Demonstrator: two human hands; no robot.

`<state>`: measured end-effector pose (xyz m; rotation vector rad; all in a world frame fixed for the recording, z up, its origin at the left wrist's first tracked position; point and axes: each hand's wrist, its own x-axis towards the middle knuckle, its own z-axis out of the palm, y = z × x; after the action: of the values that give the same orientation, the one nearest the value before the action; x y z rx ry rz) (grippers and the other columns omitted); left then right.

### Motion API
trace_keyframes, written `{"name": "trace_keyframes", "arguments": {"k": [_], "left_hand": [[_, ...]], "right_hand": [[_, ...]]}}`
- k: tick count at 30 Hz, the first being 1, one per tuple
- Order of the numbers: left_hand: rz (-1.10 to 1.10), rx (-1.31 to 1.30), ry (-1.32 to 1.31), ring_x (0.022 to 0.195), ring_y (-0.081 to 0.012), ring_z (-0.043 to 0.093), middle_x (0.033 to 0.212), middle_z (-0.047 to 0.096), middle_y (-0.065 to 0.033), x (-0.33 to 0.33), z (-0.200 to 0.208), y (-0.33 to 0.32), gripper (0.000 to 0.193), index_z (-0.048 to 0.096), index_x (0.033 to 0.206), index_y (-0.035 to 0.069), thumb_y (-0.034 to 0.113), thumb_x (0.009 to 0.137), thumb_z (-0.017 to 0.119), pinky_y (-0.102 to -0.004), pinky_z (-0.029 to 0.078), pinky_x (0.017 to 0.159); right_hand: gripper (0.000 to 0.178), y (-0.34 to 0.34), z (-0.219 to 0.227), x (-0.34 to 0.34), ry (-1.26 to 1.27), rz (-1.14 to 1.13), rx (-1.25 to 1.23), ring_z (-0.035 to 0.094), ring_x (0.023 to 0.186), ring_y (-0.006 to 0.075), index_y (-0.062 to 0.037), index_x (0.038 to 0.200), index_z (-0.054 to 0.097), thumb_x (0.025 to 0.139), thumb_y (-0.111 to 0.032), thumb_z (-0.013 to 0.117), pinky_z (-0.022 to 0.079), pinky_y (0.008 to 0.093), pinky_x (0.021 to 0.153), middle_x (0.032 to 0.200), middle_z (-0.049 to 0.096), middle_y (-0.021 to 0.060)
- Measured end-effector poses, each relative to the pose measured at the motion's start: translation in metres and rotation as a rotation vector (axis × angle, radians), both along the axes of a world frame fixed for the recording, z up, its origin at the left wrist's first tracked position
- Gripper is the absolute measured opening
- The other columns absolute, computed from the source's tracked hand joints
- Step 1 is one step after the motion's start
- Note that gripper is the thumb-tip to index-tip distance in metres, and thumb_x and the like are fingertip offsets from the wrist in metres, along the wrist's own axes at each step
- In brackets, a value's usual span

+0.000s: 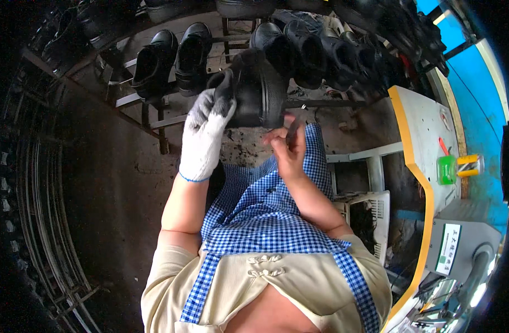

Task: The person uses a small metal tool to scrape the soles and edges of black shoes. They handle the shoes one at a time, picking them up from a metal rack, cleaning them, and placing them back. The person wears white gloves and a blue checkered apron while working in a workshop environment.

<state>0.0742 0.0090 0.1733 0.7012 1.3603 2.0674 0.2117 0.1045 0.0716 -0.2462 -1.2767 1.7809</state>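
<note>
A black shoe (pixel 248 100) is held up in front of me, tilted on its side with its sole edge facing right. My left hand (pixel 205 125), in a white knit glove with grey fingertips, grips it by the opening. Just below the sole edge is my bare right hand (pixel 288 147), its fingers bent around a short, dark, flat, blade-like tool (pixel 293 131). Whether this tool touches the shoe I cannot tell. Behind it, several black shoes stand in pairs on a metal rack, among them a left pair (pixel 193 58).
A white worktable (pixel 426 119) with a yellow edge runs along the right, bearing a green container (pixel 446 170), a yellow can (pixel 470 165) and a grey machine (pixel 460 238). Under it sits a white plastic crate (pixel 380 222). Metal racks (pixel 43 222) stand at the left.
</note>
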Motion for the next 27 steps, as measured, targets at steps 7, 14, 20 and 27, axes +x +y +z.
{"name": "trace_keyframes", "arguments": {"k": [7, 14, 20, 27], "left_hand": [[-0.205, 0.099, -0.480, 0.105, -0.0237, 0.062, 0.114, 0.062, -0.0113, 0.024, 0.006, -0.013, 0.024, 0.057, 0.113, 0.001, 0.008, 0.090, 0.056, -0.0354, 0.049, 0.091], [-0.224, 0.093, -0.512, 0.095, -0.0183, 0.063, 0.107, 0.063, -0.0097, 0.045, -0.014, -0.015, 0.029, 0.054, 0.115, 0.001, 0.011, 0.088, 0.060, -0.0305, 0.051, 0.083], [-0.161, 0.103, -0.233, 0.096, -0.0118, 0.055, 0.108, 0.059, -0.0055, 0.047, -0.022, -0.015, 0.032, 0.052, 0.116, 0.000, 0.009, 0.087, 0.063, -0.0264, 0.046, 0.085], [-0.204, 0.099, -0.421, 0.104, -0.0173, 0.057, 0.111, 0.059, -0.0100, 0.043, -0.014, -0.017, 0.030, 0.051, 0.116, -0.002, 0.007, 0.088, 0.058, -0.0299, 0.046, 0.092]], "right_hand": [[0.042, 0.018, 0.037, 0.023, -0.233, -0.169, 0.376, 0.052, 0.061, 0.0033, -0.0010, 0.112, 0.057, 0.077, -0.012, 0.079, 0.041, 0.0184, 0.054, 0.072, 0.059, -0.0025], [0.040, 0.027, 0.104, 0.039, -0.477, -0.225, 1.049, 0.057, 0.051, 0.0153, -0.0096, 0.110, 0.066, 0.072, -0.003, 0.077, 0.044, 0.0285, 0.047, 0.063, 0.057, 0.0046], [0.025, 0.027, 0.116, 0.034, -0.628, -0.259, 1.258, 0.064, 0.065, 0.0194, -0.0089, 0.094, 0.064, 0.071, 0.001, 0.071, 0.051, 0.0305, 0.055, 0.084, 0.059, 0.0038], [0.013, 0.062, 0.072, 0.043, -0.083, 0.266, -0.020, 0.052, 0.062, 0.0071, -0.0062, 0.106, 0.052, 0.097, -0.015, 0.054, 0.037, 0.0209, 0.051, 0.069, 0.050, -0.0012]]}}
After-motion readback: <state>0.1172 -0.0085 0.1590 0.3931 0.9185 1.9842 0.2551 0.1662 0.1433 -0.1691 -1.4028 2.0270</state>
